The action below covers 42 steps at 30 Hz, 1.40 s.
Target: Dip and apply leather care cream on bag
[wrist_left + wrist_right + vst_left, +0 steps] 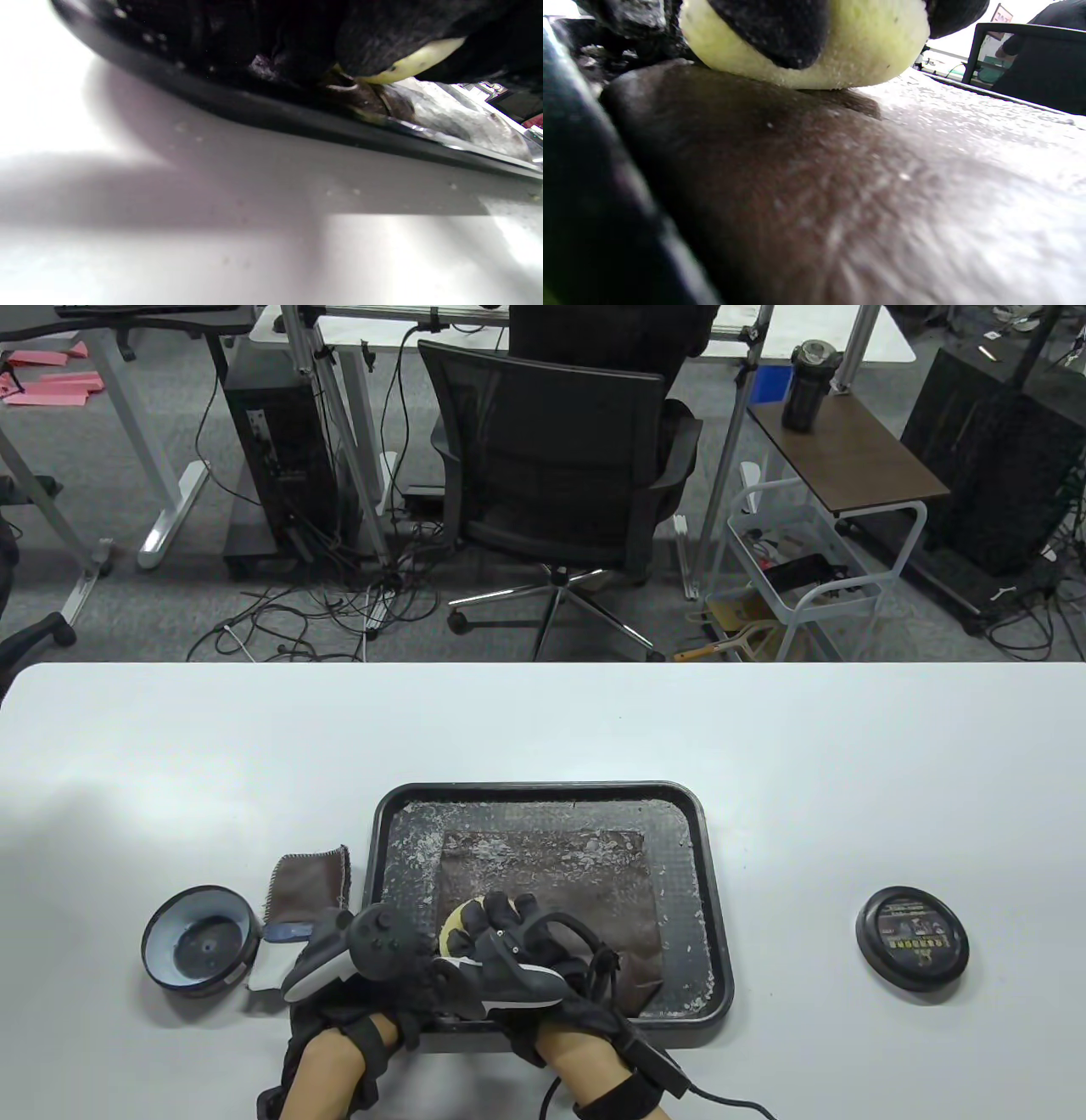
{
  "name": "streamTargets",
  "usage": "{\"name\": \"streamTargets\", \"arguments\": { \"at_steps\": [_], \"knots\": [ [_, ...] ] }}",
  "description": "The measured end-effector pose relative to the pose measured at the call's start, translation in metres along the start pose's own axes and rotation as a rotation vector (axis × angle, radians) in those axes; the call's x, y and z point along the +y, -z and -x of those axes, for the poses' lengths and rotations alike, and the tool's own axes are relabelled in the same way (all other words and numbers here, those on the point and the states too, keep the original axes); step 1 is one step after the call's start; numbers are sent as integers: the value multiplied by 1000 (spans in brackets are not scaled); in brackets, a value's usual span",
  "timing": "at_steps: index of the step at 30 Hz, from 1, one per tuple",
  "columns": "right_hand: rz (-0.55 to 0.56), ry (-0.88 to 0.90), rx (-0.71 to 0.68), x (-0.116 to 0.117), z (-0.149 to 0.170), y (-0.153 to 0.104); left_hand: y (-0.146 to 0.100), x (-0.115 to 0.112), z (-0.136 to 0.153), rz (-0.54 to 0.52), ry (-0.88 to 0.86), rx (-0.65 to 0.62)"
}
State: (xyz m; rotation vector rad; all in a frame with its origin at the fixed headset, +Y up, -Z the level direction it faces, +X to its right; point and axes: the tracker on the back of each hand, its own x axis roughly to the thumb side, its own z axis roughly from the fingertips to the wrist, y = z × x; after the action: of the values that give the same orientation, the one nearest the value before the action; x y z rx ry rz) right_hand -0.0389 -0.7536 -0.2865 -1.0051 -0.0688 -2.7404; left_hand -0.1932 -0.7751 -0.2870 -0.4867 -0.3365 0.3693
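Note:
A brown leather bag point(577, 882) lies flat in a black tray point(543, 791), smeared with white cream. My right hand point(492, 920) grips a yellow sponge point(454, 925) and presses it onto the bag's near-left part. In the right wrist view my fingers point(780, 29) hold the sponge point(840, 63) against the leather point(797, 190). My left hand point(424, 976) sits at the tray's front-left corner, its fingers hidden under the tracker. The left wrist view shows the tray rim point(254, 110) and the sponge point(415, 61). The open cream jar point(201, 942) stands left of the tray.
The jar's black lid point(912, 937) lies on the table to the right of the tray. A brown cloth point(310, 882) and a white and blue object point(276, 959) lie between the jar and the tray. An office chair point(560, 475) stands beyond the table's far edge.

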Motion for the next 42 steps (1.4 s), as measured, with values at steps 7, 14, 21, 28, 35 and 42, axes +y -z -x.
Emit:
{"name": "streamTargets", "arguments": {
  "at_steps": [7, 14, 21, 28, 35, 42],
  "knots": [
    [-55, 60, 63, 4, 25, -13, -1, 0, 0, 0, 14, -1],
    [-118, 60, 146, 13, 57, -33, -1, 0, 0, -7, 14, -2],
    [-145, 118, 268, 22, 104, -62, -2, -1, 1, -8, 3, 5],
    [-131, 203, 366, 30, 139, -89, -2, -1, 1, -11, 0, 7],
    [-147, 219, 418, 34, 152, -106, -2, -1, 2, -17, -8, 8],
    [-164, 110, 396, 25, 137, -105, -2, -1, 2, -21, -19, 4]
  ]
}}
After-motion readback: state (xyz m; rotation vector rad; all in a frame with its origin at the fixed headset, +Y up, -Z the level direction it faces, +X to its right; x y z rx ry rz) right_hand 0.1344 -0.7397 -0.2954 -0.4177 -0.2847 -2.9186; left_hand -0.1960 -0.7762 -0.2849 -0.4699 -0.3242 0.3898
